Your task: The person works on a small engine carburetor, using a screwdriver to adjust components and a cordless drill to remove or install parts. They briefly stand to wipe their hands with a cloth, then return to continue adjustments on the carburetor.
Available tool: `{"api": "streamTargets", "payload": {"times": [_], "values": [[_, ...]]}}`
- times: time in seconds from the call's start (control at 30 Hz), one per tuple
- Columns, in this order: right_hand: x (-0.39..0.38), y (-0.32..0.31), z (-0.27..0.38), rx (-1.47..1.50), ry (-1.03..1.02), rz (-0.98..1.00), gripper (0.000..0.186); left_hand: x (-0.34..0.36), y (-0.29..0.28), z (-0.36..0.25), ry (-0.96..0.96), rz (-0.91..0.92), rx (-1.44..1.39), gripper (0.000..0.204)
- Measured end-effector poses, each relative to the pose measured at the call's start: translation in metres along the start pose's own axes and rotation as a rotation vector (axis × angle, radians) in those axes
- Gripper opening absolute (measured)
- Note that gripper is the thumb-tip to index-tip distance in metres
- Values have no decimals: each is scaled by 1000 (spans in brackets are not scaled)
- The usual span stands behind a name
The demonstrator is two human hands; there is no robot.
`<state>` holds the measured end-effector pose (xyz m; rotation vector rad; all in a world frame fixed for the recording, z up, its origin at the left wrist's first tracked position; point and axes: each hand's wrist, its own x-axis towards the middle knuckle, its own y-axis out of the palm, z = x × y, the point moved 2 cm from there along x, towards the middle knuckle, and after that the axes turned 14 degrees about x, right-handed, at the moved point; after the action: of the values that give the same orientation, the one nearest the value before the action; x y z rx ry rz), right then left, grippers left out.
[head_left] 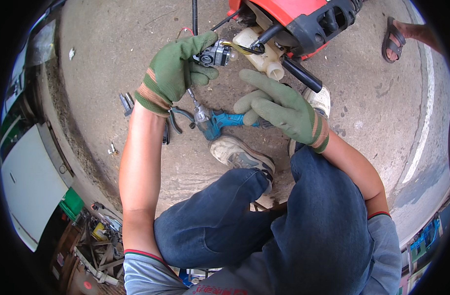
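Observation:
My left hand (173,69), in a green work glove, grips a small metal carburetor (213,55) with a clear primer bulb on its right side. A thin yellowish fuel line (237,47) runs from it toward a cloudy white plastic fuel tank (257,55). The tank belongs to a red and black engine machine (294,19) at the top. My right hand (284,108), gloved the same way, hovers below the tank with fingers stretched and holding nothing. Beneath the hands a blue cordless power driver (215,123) lies on the ground, its handle partly behind the right glove.
Pliers (178,119) and some metal sockets (126,104) lie left of the driver. A black tube (302,74) juts from the machine. Another person's sandalled foot (393,42) stands at the upper right. Scrap parts (102,246) are piled at the lower left.

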<state>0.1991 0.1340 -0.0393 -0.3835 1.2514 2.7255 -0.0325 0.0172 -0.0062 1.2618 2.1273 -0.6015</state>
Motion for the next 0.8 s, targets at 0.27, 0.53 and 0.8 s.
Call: {"api": "streamTargets", "payload": {"times": [0.27,0.53,0.8], "values": [[2,3,3,-29,-5,13,60,1,-3,-1,-25,-6,45,36],[4,9,23,-260,-41,-219,50,6,4,-22,65,-28,165,41],[-6,58,75,-390,-127,-435,36,6,-8,-54,-103,68,301,34]]}}
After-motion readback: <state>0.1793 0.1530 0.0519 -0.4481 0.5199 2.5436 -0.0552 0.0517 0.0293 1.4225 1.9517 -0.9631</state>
